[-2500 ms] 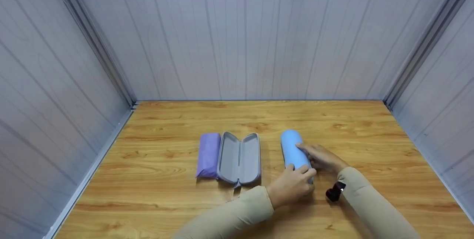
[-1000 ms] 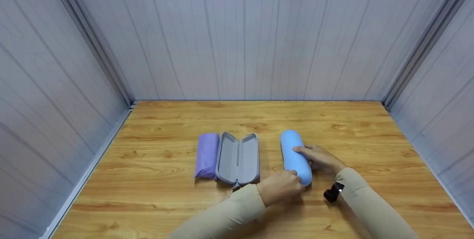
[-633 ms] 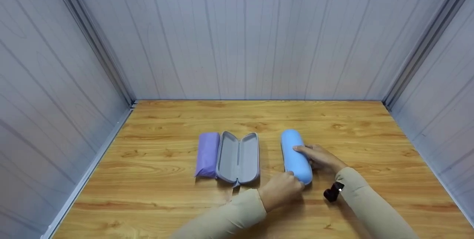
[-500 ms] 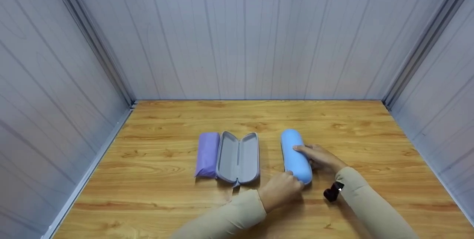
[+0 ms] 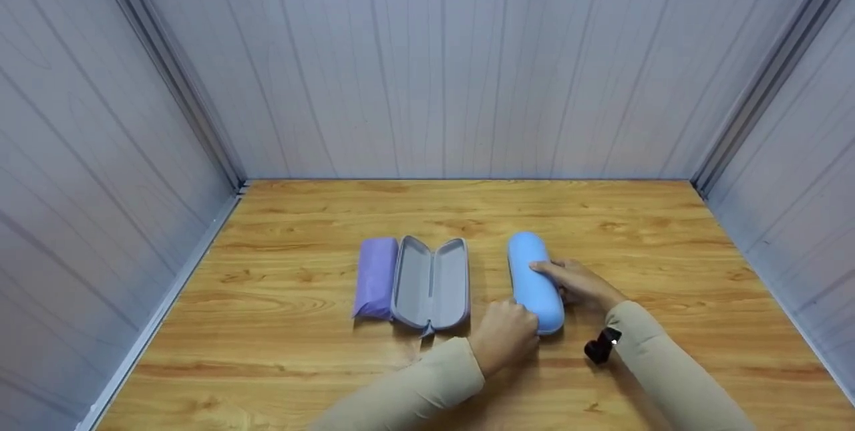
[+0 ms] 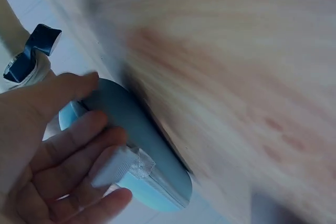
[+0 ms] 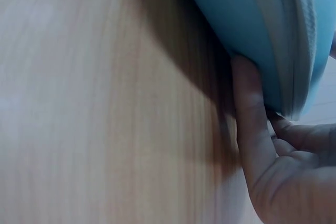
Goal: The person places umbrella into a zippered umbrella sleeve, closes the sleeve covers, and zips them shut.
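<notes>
A blue hard glasses case (image 5: 533,277) lies closed on the table, with a zipper running round its side. My right hand (image 5: 581,284) grips its right side, thumb on top; in the right wrist view a finger (image 7: 249,98) presses low against the case wall. My left hand (image 5: 504,334) is at the near left side of the case, fingers curled in. In the left wrist view a grey fabric tab (image 6: 142,163) at the case's end lies against its fingers (image 6: 107,139). I cannot tell whether they pinch the zipper pull.
An opened grey-lined glasses case (image 5: 451,287) lies to the left, both halves facing up. Beside it sits a purple soft-looking packet (image 5: 376,277). A wood-grain table (image 5: 300,364) is bounded by pale panel walls (image 5: 427,70). A black device (image 5: 601,345) is strapped to the right wrist.
My left hand has moved off the top of the blue case to its near end, then slightly left and away along its side. The right hand stays on the case.
</notes>
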Motion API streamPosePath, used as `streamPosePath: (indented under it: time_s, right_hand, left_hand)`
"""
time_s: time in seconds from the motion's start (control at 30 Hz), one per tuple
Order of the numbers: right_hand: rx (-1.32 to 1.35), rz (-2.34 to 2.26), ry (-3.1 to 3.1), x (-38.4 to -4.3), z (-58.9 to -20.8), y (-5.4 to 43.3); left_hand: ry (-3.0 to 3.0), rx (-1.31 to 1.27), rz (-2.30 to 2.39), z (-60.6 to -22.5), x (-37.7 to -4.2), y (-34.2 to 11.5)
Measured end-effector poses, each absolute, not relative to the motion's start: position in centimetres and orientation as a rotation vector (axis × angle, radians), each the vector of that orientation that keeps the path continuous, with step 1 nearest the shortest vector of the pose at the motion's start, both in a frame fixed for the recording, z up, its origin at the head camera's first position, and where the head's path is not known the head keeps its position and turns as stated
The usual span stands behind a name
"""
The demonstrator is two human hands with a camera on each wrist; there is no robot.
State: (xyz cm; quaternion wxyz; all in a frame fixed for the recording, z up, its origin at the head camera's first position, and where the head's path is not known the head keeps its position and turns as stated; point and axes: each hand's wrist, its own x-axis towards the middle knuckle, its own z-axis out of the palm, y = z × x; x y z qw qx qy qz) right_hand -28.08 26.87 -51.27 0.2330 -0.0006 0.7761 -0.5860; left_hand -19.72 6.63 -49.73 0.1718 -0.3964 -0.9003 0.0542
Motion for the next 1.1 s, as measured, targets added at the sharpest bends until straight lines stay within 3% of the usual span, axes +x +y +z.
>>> streamPosePath:
  time_s: [0.57,0.87,1.1]
  right_hand:
    - [0.07,-1.553,2.196,-27.9,-51.4,26.9]
    - [0.046,-1.573,2.183,-27.8,-51.5,26.7]
    - [0.05,-1.57,2.209,-27.8,-51.4,26.5]
  left_hand:
    - [-2.573,-1.102,0.242,-49.3,-18.9,6.6]
    - [-2.86,-1.081,-0.131,-48.5,-19.9,6.3]
    - [-2.917,-1.008,-0.088,-48.5,-19.8,6.4]
